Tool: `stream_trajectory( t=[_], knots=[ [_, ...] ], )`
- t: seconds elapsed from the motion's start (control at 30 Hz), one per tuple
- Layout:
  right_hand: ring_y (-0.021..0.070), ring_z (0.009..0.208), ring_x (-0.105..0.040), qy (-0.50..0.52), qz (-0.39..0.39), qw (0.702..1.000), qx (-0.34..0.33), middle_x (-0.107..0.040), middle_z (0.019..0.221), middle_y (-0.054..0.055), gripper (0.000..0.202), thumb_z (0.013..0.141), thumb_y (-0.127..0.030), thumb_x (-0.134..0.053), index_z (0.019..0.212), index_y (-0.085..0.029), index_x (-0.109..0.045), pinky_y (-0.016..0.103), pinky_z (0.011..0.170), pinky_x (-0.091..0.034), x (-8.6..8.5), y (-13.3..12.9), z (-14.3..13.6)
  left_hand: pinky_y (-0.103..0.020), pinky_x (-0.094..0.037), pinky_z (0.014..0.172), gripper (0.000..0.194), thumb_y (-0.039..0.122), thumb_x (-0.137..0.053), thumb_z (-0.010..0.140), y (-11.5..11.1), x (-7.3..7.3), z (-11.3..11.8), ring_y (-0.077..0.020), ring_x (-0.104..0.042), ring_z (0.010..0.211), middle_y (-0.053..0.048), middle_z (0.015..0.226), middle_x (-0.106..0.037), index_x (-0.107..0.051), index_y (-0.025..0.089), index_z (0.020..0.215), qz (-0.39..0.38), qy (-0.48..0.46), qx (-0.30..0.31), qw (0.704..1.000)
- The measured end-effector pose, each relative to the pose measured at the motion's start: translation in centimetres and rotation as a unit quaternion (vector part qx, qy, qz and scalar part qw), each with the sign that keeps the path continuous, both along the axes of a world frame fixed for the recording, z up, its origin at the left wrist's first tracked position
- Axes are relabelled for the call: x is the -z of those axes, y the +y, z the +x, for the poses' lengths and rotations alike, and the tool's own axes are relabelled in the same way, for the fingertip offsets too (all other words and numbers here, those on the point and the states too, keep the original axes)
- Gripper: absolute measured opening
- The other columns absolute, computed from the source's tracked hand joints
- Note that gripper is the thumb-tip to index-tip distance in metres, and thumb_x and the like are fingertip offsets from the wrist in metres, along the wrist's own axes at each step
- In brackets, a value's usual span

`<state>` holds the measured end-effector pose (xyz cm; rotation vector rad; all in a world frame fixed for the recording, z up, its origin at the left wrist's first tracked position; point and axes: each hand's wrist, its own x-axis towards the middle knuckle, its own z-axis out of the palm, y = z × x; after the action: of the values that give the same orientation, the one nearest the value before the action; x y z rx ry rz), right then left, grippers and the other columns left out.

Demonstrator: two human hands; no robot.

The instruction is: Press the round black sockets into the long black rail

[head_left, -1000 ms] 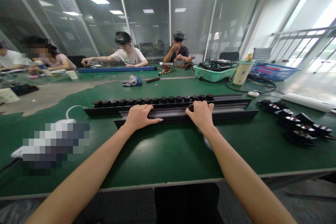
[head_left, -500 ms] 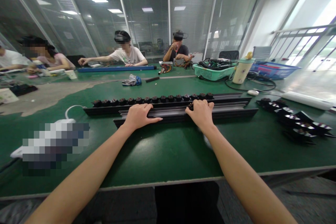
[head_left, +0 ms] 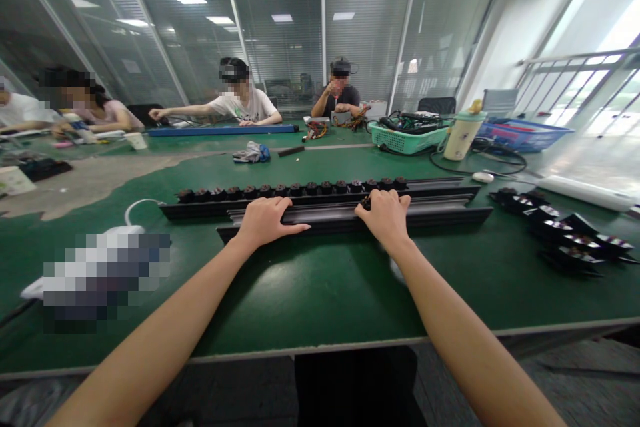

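A long black channel rail with a grey inner face lies across the table before me. My left hand grips its left half, fingers curled over the far edge and thumb stretched along the near side. Over the right half, my right hand is closed on a small dark part, mostly hidden by the fingers. Just behind lies a second black rail, with a row of several round black parts seated along it.
Several loose black parts lie at the right. A white device, partly pixelated, is at the left with a cable. Farther back are a green basket, a cup, a blue basket and gloves. Co-workers sit opposite.
My right hand has shifted very slightly to the right. My left hand and both rails look the same.
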<state>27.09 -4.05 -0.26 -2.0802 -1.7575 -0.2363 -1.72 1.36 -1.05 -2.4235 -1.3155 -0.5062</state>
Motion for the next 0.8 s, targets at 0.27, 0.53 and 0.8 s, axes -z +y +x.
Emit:
stream_trajectory(
  t=[0.27,0.53,0.8],
  knots=[
    [0.0354,0.114,-0.059,-0.001,-0.001,1.000,0.004,-0.076,0.115,0.022,0.031,0.102,-0.033,-0.052,0.109,-0.011,-0.074,0.047,0.098,-0.033,0.01,0.03,0.06,-0.047,-0.053,0.089,0.084,0.095,-0.051,0.085,-0.13,-0.14,0.11,-0.0360,-0.075,0.096,-0.015,0.110,-0.081,-0.078,0.021,0.113,-0.006,-0.010,-0.001,1.000],
    [0.0360,0.114,-0.058,-0.005,0.006,1.000,0.006,-0.076,0.117,0.022,0.032,0.101,-0.032,-0.051,0.109,-0.011,-0.074,0.048,0.098,-0.033,0.10,0.07,0.17,-0.046,-0.053,0.089,0.084,0.095,-0.049,0.086,-0.14,-0.15,0.09,-0.0352,-0.075,0.096,-0.014,0.110,-0.081,-0.077,0.021,0.114,-0.001,0.002,-0.004,1.000],
    [0.0357,0.114,-0.057,-0.003,0.002,1.000,0.008,-0.075,0.118,0.022,0.033,0.100,-0.032,-0.050,0.109,-0.012,-0.075,0.048,0.098,-0.033,0.08,0.10,0.24,-0.047,-0.053,0.089,0.086,0.096,-0.048,0.085,-0.20,-0.26,0.11,-0.0357,-0.074,0.095,-0.015,0.110,-0.080,-0.078,0.021,0.114,-0.007,-0.004,-0.003,1.000]
  ],
)
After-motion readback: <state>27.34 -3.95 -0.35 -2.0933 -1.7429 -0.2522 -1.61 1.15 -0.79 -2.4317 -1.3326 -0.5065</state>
